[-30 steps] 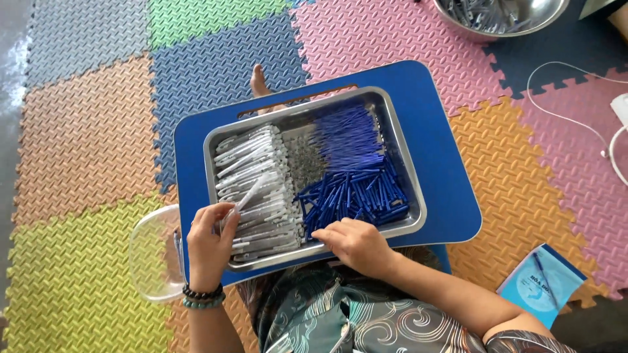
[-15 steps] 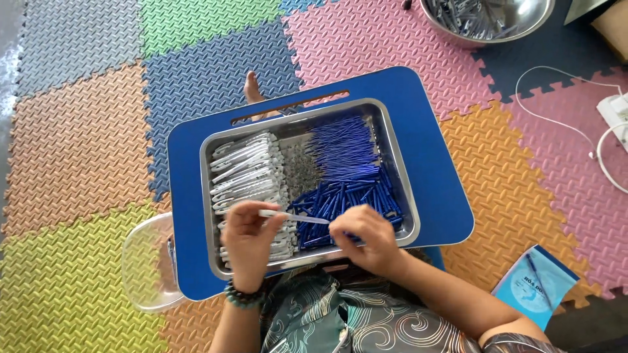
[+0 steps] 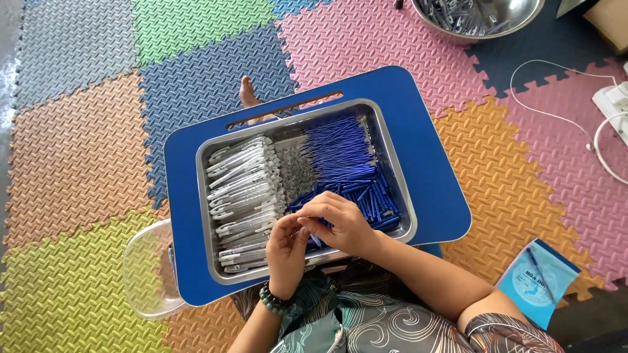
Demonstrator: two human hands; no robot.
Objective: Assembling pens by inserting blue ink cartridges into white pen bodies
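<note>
A steel tray (image 3: 400, 189) rests on a blue lap desk (image 3: 432, 150). It holds white pen barrels (image 3: 242, 186) on the left, small grey parts (image 3: 296, 173) in the middle and blue pen parts (image 3: 347, 163) on the right. Over the tray's near edge my left hand (image 3: 284, 252) and my right hand (image 3: 340, 222) meet fingertip to fingertip. Both pinch one slim pen piece between them, mostly hidden by the fingers. A short blue bit (image 3: 315, 239) shows under my right fingers. A bead bracelet (image 3: 275, 301) circles my left wrist.
A steel bowl (image 3: 477, 16) of pen parts stands at the top right. A clear plastic tub (image 3: 147, 271) sits at the desk's left near corner, a blue packet (image 3: 536, 278) at the lower right. A white cable (image 3: 562, 117) and a bare foot (image 3: 248, 95) lie on the foam mat tiles.
My left hand lifted a white barrel out of the pile. My right hand left the blue parts and came to it. Both hands have closed in together around the piece.
</note>
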